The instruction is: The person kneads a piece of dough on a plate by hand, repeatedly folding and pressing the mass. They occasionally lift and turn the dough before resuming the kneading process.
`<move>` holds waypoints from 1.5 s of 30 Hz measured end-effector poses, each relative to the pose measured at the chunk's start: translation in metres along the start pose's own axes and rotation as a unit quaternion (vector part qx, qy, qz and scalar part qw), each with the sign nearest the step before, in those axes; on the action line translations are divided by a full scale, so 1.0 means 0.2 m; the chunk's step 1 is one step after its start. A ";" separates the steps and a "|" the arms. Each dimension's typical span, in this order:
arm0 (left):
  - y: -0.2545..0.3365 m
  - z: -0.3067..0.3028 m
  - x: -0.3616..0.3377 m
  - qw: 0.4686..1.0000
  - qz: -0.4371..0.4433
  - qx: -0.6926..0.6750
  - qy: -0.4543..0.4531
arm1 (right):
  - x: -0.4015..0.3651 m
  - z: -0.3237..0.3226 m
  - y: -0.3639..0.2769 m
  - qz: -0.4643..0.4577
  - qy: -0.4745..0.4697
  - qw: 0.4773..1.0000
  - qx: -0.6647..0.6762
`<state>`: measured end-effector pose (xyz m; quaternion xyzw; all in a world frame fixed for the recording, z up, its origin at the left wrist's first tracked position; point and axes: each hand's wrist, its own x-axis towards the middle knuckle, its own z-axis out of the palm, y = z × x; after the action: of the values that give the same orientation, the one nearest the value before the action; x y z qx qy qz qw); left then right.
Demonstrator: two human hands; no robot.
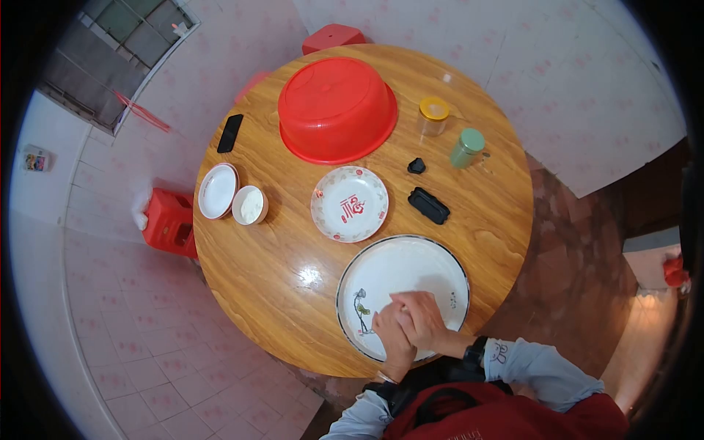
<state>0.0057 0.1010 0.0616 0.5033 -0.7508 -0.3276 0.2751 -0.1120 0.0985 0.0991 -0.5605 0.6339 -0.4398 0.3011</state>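
Both my hands are together over the large white plate (400,257), which has a dark rim and a painted plant. My left hand (394,336) is closed, its fingers curled against the other hand. My right hand (424,319) lies over it, fingers bent round. Whatever is between the palms is hidden. Just beyond the large plate sits a smaller patterned plate (350,204) with a red design. To the left, a white bowl (250,205) holds something white, beside stacked small dishes (218,191).
An upturned red basin (337,110) stands at the table's far side. A yellow-lidded jar (433,117), a green container (467,148), a black case (429,206) and a small black object (416,166) are at the right. A black phone-like object (230,133) lies at the left.
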 end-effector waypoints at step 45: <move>-0.05 0.06 -0.10 0.989 -0.089 -0.097 0.069 | -0.06 -0.02 0.04 -0.114 -0.025 0.987 -0.110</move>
<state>0.0096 0.1189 0.0446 0.5607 -0.6469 -0.3863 0.3435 -0.1173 0.1116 0.0932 -0.6694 0.6026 -0.3847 0.2020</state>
